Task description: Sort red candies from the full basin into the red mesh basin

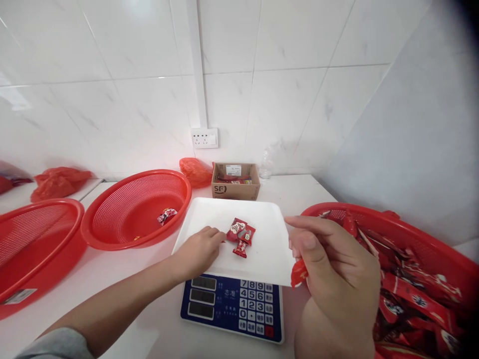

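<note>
A white weighing tray [213,212] rests on a blue digital scale [224,309] in front of me. Several small red snack packets [241,234] lie in a cluster near the tray's middle. My left hand [200,252] is over the left part of the tray, its fingers curled together just beside the packets; whatever may be between the fingertips is hidden. At the tray's right edge, my right hand [333,264] is closed around a red-wrapped packet [298,273], mostly covered by the fingers.
On the right stands a red basket [415,232] full of red packets. Left are two red mesh baskets [136,174] [45,204], the nearer-to-centre one holding a packet [167,216]. Behind sit a cardboard box [235,190], a red plastic bag [195,172] and a tiled wall.
</note>
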The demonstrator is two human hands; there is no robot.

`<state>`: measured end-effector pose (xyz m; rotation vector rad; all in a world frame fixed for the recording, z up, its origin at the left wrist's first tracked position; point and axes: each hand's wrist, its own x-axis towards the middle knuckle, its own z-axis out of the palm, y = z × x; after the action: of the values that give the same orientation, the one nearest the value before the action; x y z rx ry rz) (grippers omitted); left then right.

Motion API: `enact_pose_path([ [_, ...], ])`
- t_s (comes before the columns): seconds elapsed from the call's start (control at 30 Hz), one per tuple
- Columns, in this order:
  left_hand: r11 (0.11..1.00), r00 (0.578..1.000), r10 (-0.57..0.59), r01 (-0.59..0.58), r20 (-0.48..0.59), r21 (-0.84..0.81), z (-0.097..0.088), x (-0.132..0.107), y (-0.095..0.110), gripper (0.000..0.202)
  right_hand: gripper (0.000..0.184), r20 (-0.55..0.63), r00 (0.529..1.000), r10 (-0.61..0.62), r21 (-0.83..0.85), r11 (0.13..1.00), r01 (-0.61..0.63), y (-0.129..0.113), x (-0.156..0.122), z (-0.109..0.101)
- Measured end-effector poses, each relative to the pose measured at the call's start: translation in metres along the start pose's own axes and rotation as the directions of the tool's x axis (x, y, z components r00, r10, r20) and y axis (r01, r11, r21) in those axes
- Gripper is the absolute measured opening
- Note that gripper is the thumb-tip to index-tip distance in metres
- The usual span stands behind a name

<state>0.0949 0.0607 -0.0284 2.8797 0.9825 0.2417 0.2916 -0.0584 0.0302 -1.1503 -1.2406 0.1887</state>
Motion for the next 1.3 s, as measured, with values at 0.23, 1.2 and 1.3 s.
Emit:
enact_pose_path([
  [0.23,0.913,0.884,-0.316,0.382,-0.346,0.142,-0.047,-0.020,-0.058,0.029,0.014,-0.025,1.000,0.016,0.047,0.999,-0.015,-0.005,0.001,0.005],
  [1.2,0.934,0.854,-0.336,0.355,-0.396,-0.027,-0.051,-0.005,-0.069,0.027,0.013,0.059,0.996,-0.071,0.027,0.997,0.070,-0.004,0.003,-0.001],
  [1.3,0.934,0.859,-0.346,0.353,-0.378,-0.054,-0.052,-0.009,-0.067,0.023,0.014,0.066,0.996,-0.063,0.043,0.997,0.060,-0.003,0.002,-0.001],
])
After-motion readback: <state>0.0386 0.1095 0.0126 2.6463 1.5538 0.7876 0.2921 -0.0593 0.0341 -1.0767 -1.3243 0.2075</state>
